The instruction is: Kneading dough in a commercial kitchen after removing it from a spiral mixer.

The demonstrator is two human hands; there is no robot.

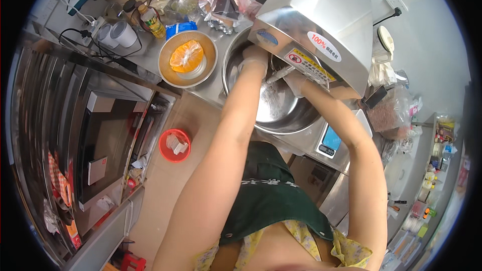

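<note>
My two hands reach into a large steel mixing bowl (276, 113) under the steel mixer head (314, 0). My left hand (254, 59), in a clear glove, is at the bowl's back left beside a wire beater (276, 61); its fingers are mostly hidden. My right hand (296, 81), also gloved, is under the mixer head at the right, near a metal bar (276, 75), its fingertips out of sight. Whether either holds anything I cannot tell. A smaller steel bowl (165, 65) with a bagged orange mass (185, 55) stands to the left.
A digital scale (331, 133) sits at the bowl's right. Bags and bottles (153, 20) crowd the counter's back. A red bin (164, 150) stands on the floor at left, beside an oven (108, 145). A shelf of small items (427, 195) lines the right side.
</note>
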